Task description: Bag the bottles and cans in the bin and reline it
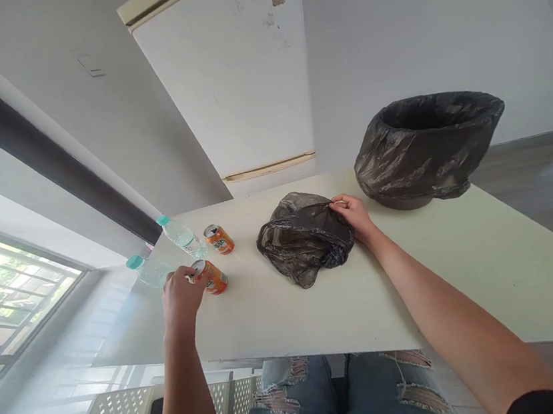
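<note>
While I'm standing here watching, the person at the worktop [291,323] has both hands busy with 2 different things. Left hand [181,296] is on the near can [216,281], an orange one: that grip is closed around the top end, thumb on the side facing me. Can't tell if the can's bottom is off the surface or not. The far can [220,241], same orange look, stands just behind it with its opened top showing, nobody touching it.

Right hand [353,214] has the bag [306,243], a thin black crumpled one sitting around the middle of the worktop. That grip is pinched together on the bag's rim at the right, fingertips and thumb on the plastic, and the mouth is partly spread.

Over on the left there are 2 clear bottles with teal caps. The near bottle [150,271] is right by the left hand, partly hidden by it, and the far bottle [182,237] is just beside the far can. Way over at the right end there's a bin [404,204] with a black liner [422,162] pulled over its rim. Behind it all, a white fridge [240,77] with scuffed-off patches.
</note>
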Tool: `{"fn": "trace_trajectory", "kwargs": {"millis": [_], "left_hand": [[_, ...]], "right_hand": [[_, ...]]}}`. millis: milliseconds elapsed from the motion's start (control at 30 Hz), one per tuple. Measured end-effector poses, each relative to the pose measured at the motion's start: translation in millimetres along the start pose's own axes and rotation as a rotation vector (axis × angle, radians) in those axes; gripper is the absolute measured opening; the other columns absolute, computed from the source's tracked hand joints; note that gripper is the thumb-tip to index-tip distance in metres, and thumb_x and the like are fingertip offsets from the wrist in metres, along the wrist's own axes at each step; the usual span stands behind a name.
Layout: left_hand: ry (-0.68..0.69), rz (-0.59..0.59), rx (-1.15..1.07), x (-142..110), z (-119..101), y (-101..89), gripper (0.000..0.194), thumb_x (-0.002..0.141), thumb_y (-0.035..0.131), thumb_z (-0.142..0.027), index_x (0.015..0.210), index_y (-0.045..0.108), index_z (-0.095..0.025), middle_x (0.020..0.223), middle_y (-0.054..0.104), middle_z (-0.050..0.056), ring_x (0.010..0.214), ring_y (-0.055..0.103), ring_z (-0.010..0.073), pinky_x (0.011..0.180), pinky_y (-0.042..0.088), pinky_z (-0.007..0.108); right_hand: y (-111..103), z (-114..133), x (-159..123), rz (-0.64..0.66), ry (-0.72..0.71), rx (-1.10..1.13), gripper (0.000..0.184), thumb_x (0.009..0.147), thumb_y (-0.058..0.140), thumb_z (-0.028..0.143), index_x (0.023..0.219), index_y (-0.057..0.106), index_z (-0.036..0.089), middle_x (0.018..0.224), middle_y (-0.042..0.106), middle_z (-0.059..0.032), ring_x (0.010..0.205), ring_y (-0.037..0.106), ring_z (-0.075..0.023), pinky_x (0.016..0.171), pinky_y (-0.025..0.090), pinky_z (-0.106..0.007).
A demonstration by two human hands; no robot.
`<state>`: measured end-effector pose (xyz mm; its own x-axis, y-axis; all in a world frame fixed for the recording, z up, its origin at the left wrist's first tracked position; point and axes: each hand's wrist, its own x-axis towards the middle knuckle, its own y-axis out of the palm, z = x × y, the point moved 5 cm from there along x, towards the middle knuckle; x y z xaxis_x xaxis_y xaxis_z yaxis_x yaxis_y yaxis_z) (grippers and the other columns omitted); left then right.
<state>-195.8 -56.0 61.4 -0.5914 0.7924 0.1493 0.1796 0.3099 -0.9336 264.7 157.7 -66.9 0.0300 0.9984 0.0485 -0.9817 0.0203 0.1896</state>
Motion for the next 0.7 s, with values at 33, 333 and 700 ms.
{"fn": "trace_trajectory", "kwargs": {"millis": [33, 333, 700], "left_hand": [[0.002, 0.002, 0.006, -0.8, -1.0, -1.5, 0.042, 0.076, 0.074, -0.059, 0.097, 0.067, -0.023, 0.112, 0.068, 0.013, 0.101, 0.067, 0.0316, 0.087, 0.052, 0.041], [-0.026, 0.022, 0.036, -7.8, -5.8, -12.1, 0.038, 0.077, 0.074, -0.054, 0.099, 0.07, -0.024, 0.099, 0.076, 0.01, 0.1, 0.069, 0.0338, 0.08, 0.05, 0.04], [0.024, -0.076, -0.069, -15.6, -10.4, -18.4, 0.047, 0.079, 0.075, -0.058, 0.105, 0.056, -0.024, 0.119, 0.071, 0.011, 0.106, 0.069, 0.0318, 0.089, 0.052, 0.044]], "right_hand": [[0.3, 0.5, -0.2, -0.001, 0.0, -0.004, 0.046, 0.062, 0.087, 0.053, 0.09, 0.067, 0.023, 0.062, 0.064, 0.0035, 0.049, 0.05, -0.0129, 0.049, 0.037, -0.026], [1.5, 2.3, -1.3, -0.003, -0.009, -0.015, 0.044, 0.063, 0.084, 0.054, 0.089, 0.066, 0.024, 0.058, 0.058, 0.0056, 0.048, 0.044, -0.0119, 0.049, 0.032, -0.026], [-0.5, 5.1, 0.2, -0.031, -0.038, -0.038, 0.039, 0.066, 0.083, 0.055, 0.086, 0.068, 0.024, 0.059, 0.054, 0.0046, 0.052, 0.044, -0.0137, 0.052, 0.034, -0.029]]}}
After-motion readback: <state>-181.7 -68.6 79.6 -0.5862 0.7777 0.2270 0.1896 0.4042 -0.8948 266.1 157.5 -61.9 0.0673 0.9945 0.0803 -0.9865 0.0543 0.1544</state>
